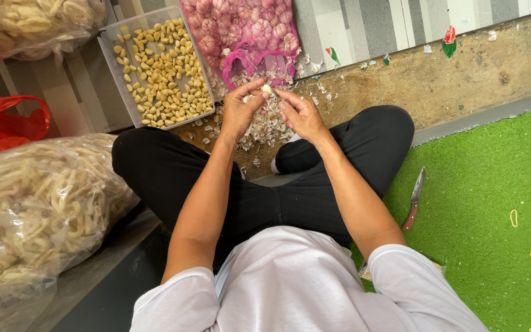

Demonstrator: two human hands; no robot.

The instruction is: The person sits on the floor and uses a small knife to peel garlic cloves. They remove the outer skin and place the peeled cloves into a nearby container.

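Note:
I sit cross-legged on the floor in black trousers. My left hand (242, 108) and my right hand (300, 112) meet in front of me, both pinching one pale garlic clove (267, 89) between the fingertips. Below them lies a heap of papery garlic skins (265, 126). Just beyond the hands a pink mesh bag of garlic bulbs (241, 27) lies open. Left of it stands a clear plastic tub (109, 58) holding many peeled yellowish cloves (164, 71).
A knife with a wooden handle (413, 200) lies on the green turf mat (493, 203) at my right. Large clear bags of pale crackers (32, 209) sit at my left, with a red plastic bag (1, 126) behind. Rubber bands dot the mat.

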